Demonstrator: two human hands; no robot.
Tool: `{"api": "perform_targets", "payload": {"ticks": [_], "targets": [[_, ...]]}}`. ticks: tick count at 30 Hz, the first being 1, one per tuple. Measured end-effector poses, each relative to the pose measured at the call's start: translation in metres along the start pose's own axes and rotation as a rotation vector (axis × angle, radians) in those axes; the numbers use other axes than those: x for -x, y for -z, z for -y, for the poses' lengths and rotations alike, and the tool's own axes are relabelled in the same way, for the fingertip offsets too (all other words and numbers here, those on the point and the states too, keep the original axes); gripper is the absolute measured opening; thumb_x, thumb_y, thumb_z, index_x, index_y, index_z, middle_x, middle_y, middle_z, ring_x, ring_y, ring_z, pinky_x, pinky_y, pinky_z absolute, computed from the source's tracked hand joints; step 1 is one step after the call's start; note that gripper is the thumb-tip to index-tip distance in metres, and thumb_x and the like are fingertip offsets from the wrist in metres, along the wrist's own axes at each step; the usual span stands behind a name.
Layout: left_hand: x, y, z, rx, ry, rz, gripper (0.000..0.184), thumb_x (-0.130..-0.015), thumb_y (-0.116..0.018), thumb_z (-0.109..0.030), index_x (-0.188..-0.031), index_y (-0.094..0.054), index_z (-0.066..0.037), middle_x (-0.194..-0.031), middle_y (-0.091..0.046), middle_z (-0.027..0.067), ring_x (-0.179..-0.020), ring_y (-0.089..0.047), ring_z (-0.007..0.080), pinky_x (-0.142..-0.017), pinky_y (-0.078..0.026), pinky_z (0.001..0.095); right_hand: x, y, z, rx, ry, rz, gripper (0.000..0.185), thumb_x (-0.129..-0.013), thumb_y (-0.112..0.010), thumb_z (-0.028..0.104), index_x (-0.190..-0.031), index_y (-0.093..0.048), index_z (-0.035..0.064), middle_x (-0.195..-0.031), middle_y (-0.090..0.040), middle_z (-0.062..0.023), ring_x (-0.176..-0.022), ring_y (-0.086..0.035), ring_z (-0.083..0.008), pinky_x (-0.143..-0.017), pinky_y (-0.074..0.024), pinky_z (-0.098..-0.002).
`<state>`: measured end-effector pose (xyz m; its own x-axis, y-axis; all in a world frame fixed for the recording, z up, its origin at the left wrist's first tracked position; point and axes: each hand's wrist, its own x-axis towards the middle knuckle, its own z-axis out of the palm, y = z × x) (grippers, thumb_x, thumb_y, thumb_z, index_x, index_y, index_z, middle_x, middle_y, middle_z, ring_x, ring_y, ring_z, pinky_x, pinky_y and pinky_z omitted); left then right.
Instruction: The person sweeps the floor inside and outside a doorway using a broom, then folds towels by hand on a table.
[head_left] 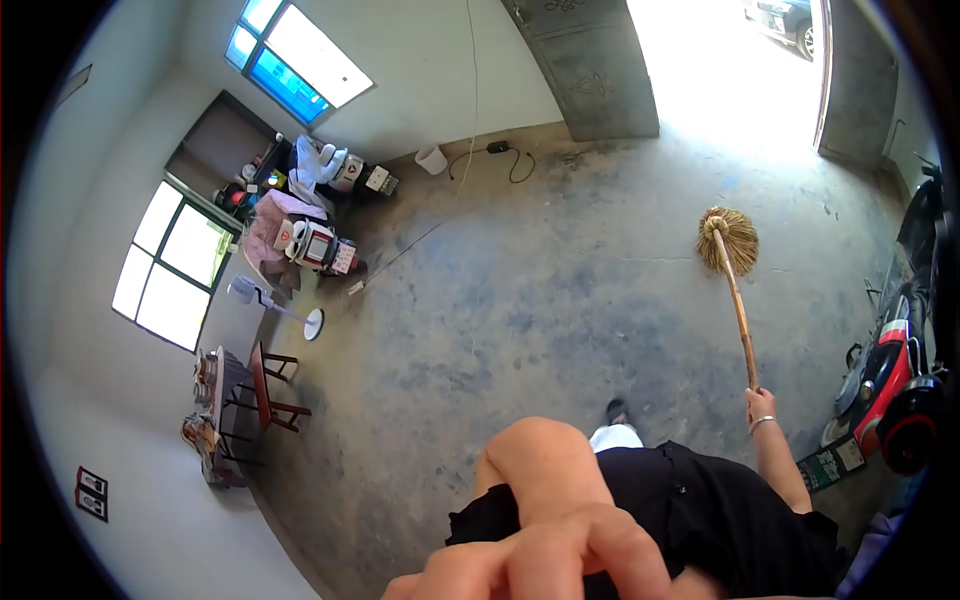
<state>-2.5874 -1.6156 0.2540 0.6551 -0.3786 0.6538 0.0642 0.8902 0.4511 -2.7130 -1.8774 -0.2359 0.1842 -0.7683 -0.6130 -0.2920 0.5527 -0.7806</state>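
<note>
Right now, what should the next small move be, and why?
Probably a short pull of the broom toward the shoe: the right hand's grip is at the near end of the handle, the bristles seem to rest on the floor, and nothing visible stands between.

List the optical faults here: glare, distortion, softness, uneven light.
Head view: strong wide-angle distortion curves the walls, and black vignetting closes the corners; the doorway is blown out to white, and a window glares; the left hand, close to the lens, looks soft and is cropped; the broom reads clearly.
</note>
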Motion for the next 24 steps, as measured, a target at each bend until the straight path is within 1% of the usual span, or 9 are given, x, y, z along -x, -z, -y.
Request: {"api": "perform_targets", "payload": {"ticks": [4, 6, 8, 14, 17, 19, 20, 22, 24], "targets": [[-0.037, 0.026, 0.042, 0.24, -0.022, 0.296, 0.033, -0.085, -0.055, -0.021, -0.117, -0.049, -0.016, -0.127, -0.042, -0.0074, -0.109, -0.047, 0.0062, -0.067, -0.043, 0.0275, -0.024, -0.008, 0.019, 0.005, -0.021, -0.032, 0.012, -0.077, -0.058, 0.013, -0.075, -0.05, 0.0045, -0.051, -0.044, -0.0001, -0.033, -0.039, -0.01, -0.028, -0.0284, -0.0254], [-0.05, 0.006, 0.084, 0.354, -0.524, -0.058, 0.034, -0.089, -0.048, -0.025, -0.121, -0.046, -0.015, -0.132, -0.039, -0.0069, -0.114, -0.044, 0.0046, -0.067, -0.042, 0.0265, -0.041, -0.015, 0.031, -0.019, -0.016, -0.017, 0.012, -0.077, -0.058, 0.013, -0.075, -0.05, 0.0045, -0.051, -0.044, -0.0002, -0.032, -0.038, -0.0101, -0.028, -0.0284, -0.0255], [-0.053, 0.054, 0.085, 0.398, -0.316, 0.231, 0.035, -0.09, -0.045, -0.027, -0.123, -0.046, -0.015, -0.13, -0.043, -0.0062, -0.114, -0.044, 0.0024, -0.065, -0.041, 0.0244, -0.058, -0.017, 0.039, -0.039, -0.013, -0.028, 0.012, -0.077, -0.058, 0.014, -0.075, -0.051, 0.0044, -0.051, -0.044, -0.0002, -0.032, -0.038, -0.0102, -0.028, -0.0284, -0.0256], [-0.123, 0.058, 0.14, 0.328, -0.421, -0.071, 0.033, -0.09, -0.045, -0.026, -0.121, -0.048, -0.016, -0.122, -0.051, -0.0072, -0.109, -0.048, 0.0001, -0.061, -0.041, 0.0238, -0.095, -0.054, 0.086, -0.069, -0.035, -0.051, 0.014, -0.078, -0.058, 0.013, -0.071, -0.049, 0.0044, -0.049, -0.043, -0.0004, -0.031, -0.038, -0.0113, -0.027, -0.0282, -0.027], [-0.157, 0.095, 0.148, 0.482, -0.342, 0.091, 0.034, -0.089, -0.046, -0.025, -0.123, -0.047, -0.018, -0.125, -0.048, -0.007, -0.11, -0.046, -0.0003, -0.056, -0.042, 0.0252, -0.112, -0.074, 0.1, -0.044, -0.045, -0.082, 0.018, -0.078, -0.057, 0.013, -0.065, -0.047, 0.0061, -0.048, -0.042, -0.001, -0.031, -0.038, -0.0122, -0.027, -0.027, -0.0259], [-0.188, 0.116, 0.148, 0.356, 0.025, 0.376, 0.036, -0.088, -0.048, -0.024, -0.123, -0.046, -0.017, -0.132, -0.041, -0.0064, -0.113, -0.042, 0.0025, -0.052, -0.041, 0.0257, -0.112, -0.086, 0.117, -0.088, -0.015, -0.098, 0.015, -0.079, -0.056, 0.014, -0.071, -0.048, 0.0049, -0.05, -0.041, -0.0011, -0.032, -0.036, -0.0118, -0.028, -0.026, -0.0264], [-0.207, 0.138, 0.175, 0.493, -0.142, 0.607, 0.048, -0.086, -0.052, -0.024, -0.129, -0.036, -0.01, -0.138, -0.031, 0.0052, -0.118, -0.038, 0.0142, -0.068, -0.046, 0.0322, -0.108, -0.09, 0.136, -0.025, -0.053, -0.102, 0.015, -0.079, -0.057, 0.016, -0.073, -0.048, 0.0047, -0.051, -0.041, -0.0003, -0.033, -0.036, -0.0114, -0.03, -0.0265, -0.0263], [-0.201, 0.135, 0.204, 0.133, -0.255, 0.167, 0.013, -0.087, -0.049, -0.018, -0.095, -0.054, -0.009, -0.097, -0.052, 0.0054, -0.072, -0.055, 0.0259, -0.054, -0.043, 0.0339, -0.119, -0.094, 0.149, 0.076, -0.038, -0.171, 0.015, -0.079, -0.057, 0.016, -0.073, -0.049, 0.0048, -0.052, -0.042, 0.0005, -0.034, -0.037, -0.0105, -0.031, -0.0272, -0.0255], [-0.215, 0.179, 0.24, -0.193, -0.273, 0.475, 0.019, -0.084, -0.055, -0.022, -0.097, -0.051, -0.008, -0.09, -0.053, 0.005, -0.068, -0.052, 0.022, -0.052, -0.039, 0.0282, -0.14, -0.094, 0.153, -0.001, -0.012, -0.17, 0.014, -0.077, -0.059, 0.015, -0.075, -0.05, 0.0046, -0.053, -0.043, 0.0008, -0.036, -0.038, -0.0093, -0.031, -0.0278, -0.0248]]}}
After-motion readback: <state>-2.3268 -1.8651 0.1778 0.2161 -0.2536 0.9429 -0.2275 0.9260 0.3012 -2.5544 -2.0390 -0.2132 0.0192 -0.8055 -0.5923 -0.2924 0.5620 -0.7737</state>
